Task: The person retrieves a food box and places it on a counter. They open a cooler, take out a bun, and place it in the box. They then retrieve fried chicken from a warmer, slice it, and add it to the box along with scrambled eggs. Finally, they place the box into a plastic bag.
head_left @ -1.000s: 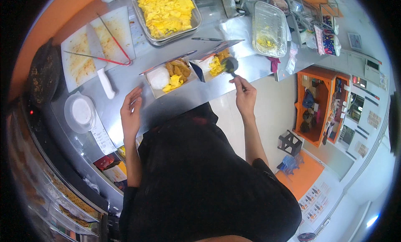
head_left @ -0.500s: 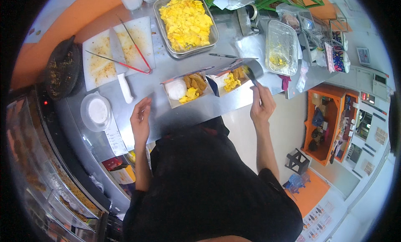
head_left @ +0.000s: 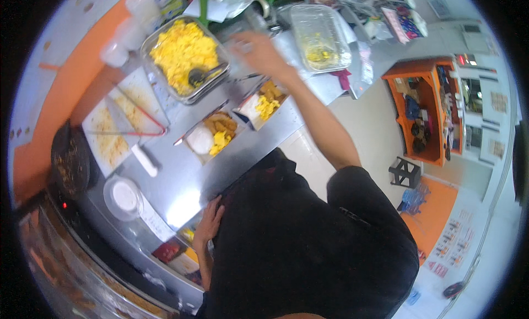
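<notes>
My right hand (head_left: 256, 52), slightly blurred, reaches over the back of the counter beside a metal tray (head_left: 190, 101) heaped with scrambled egg (head_left: 182, 49); its fingers look spread and hold nothing visible. A dark serving spoon (head_left: 198, 75) rests in the egg at the tray's near right side. My left hand (head_left: 209, 220) hangs low by the counter's front edge against my black clothing, fingers loosely stretched. Between my hands stand two open paper boxes. The left box (head_left: 205, 158) holds white rice, browned fried pieces and egg; the right box (head_left: 254, 119) has similar contents.
A white cutting board (head_left: 99, 126) carries a white-handled knife (head_left: 146, 160) and red-handled tongs (head_left: 157, 133). Nearby are a stone mortar (head_left: 70, 159) and a round plastic tub (head_left: 124, 198). A clear container (head_left: 322, 41) with egg remnants sits at the back right.
My right hand has let go of the serving spoon, now in the egg tray, and moved left and farther back. My left hand has dropped from the counter toward my body. The view has turned.
</notes>
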The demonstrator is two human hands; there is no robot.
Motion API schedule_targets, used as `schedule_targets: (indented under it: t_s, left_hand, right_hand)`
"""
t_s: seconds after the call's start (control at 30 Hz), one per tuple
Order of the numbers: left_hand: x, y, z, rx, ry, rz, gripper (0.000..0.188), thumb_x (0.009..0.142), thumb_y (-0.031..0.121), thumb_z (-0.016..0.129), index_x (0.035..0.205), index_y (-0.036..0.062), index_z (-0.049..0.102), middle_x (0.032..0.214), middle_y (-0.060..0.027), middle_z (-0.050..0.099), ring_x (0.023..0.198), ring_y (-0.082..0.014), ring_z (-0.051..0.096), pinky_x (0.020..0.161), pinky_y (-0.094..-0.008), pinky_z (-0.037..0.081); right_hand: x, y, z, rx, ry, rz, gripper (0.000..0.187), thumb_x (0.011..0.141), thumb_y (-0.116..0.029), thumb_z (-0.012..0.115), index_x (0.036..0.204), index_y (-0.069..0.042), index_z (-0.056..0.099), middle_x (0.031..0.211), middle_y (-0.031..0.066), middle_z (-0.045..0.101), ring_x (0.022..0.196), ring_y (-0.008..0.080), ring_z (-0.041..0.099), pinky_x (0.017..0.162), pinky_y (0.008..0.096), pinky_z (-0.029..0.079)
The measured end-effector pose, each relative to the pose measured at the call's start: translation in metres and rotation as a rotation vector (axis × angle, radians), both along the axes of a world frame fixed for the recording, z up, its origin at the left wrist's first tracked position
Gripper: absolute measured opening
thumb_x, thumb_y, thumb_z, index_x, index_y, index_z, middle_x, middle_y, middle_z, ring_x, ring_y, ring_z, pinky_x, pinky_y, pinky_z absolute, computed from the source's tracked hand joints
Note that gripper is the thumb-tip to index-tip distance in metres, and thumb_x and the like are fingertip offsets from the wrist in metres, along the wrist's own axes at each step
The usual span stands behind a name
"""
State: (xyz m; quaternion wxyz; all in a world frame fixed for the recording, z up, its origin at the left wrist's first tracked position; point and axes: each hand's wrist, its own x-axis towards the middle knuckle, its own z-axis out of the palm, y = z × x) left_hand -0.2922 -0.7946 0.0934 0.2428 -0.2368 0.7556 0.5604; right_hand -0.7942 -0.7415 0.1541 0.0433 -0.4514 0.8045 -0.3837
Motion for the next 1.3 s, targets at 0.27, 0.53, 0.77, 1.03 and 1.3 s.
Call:
schedule_targets:
  t_s: [0.27,0.53,0.77,1.03,1.3]
  left_hand:
    - [-0.032,0.012,-0.009,0.072,-0.029,0.618,0.047,0.108,0.033,0.060,0.143,0.0020,0.058,0.130,-0.0155,0.067,0.106,-0.0281,0.067,0.099,-0.0370,0.051]
    - [-0.158,-0.063,-0.043,-0.233,0.583,0.828,0.057,0.095,0.032,0.076,0.141,0.0033,0.059,0.133,-0.0111,0.065,0.120,-0.0206,0.058,0.107,-0.0364,0.043]
    - [-0.166,-0.061,-0.067,-0.146,0.279,1.190,0.056,0.107,0.051,0.055,0.104,-0.0027,0.073,0.099,-0.0077,0.073,0.099,-0.0151,0.060,0.094,-0.0329,0.046]
    - [-0.159,-0.009,-0.049,-0.309,0.475,1.135,0.060,0.104,0.033,0.064,0.153,0.0063,0.043,0.154,-0.0132,0.048,0.140,-0.0264,0.049,0.123,-0.0446,0.033]
    - [-0.029,0.172,-0.052,-0.146,0.155,1.436,0.049,0.104,0.033,0.066,0.145,0.0067,0.057,0.136,-0.0130,0.064,0.118,-0.0231,0.064,0.106,-0.0401,0.049]
  right_hand:
    - [0.012,0.227,-0.041,0.171,-0.514,-0.787,0.055,0.104,-0.043,0.065,0.064,-0.007,0.057,0.061,-0.0026,0.050,0.056,0.0097,0.043,0.053,0.0305,0.034]
    - [0.109,0.215,-0.101,0.550,-0.704,0.183,0.037,0.101,-0.031,0.065,0.113,0.003,0.071,0.096,0.0184,0.076,0.088,0.0362,0.074,0.083,0.0463,0.057]
    - [0.081,0.186,-0.054,0.870,-0.615,0.733,0.028,0.101,-0.025,0.063,0.102,0.001,0.072,0.096,0.0207,0.075,0.096,0.0414,0.071,0.089,0.0479,0.055]
    - [0.025,0.148,0.009,1.177,-0.700,0.795,0.019,0.095,-0.014,0.071,0.110,-0.001,0.074,0.091,0.0096,0.077,0.075,0.0159,0.073,0.071,0.0308,0.057]
    - [0.063,0.186,-0.039,1.205,-0.625,0.852,0.042,0.100,-0.032,0.072,0.135,-0.009,0.068,0.130,0.0154,0.071,0.108,0.0277,0.072,0.091,0.0398,0.057]
